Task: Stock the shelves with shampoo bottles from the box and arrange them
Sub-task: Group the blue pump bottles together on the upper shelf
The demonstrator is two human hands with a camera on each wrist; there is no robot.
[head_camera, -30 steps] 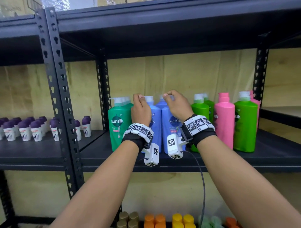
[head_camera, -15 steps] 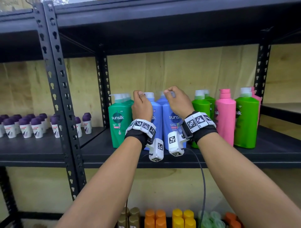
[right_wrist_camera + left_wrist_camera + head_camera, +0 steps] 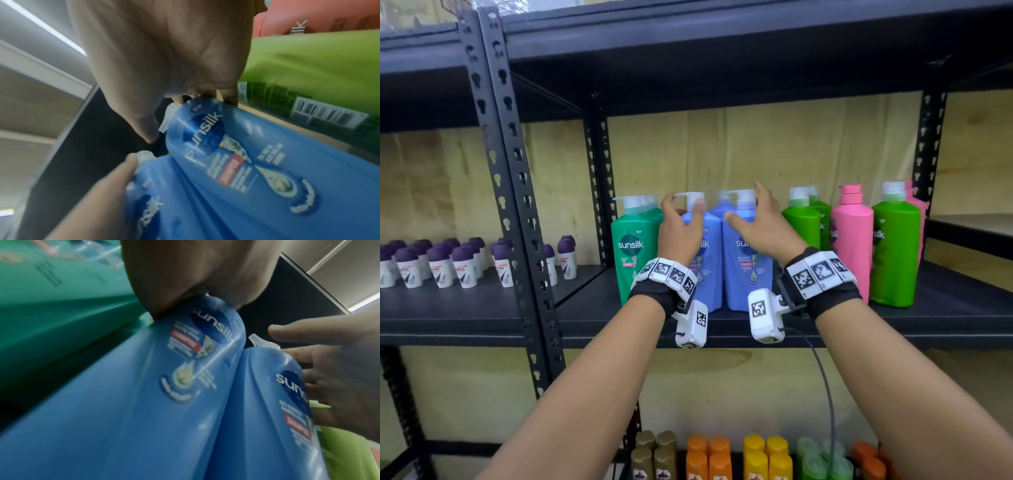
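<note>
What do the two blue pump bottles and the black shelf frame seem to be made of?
The two blue pump bottles look like glossy moulded plastic: light streaks run across their smooth sides in both wrist views. The black shelf frame looks like painted metal with a dull finish, judging by its thin punched uprights, though the paint hides the surface.

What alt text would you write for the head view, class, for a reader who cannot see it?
Two hands, left hand and right hand, open over the pump tops of two blue bottles on a black shelf. A teal bottle stands left of them; green bottles and a pink bottle stand right.
</note>
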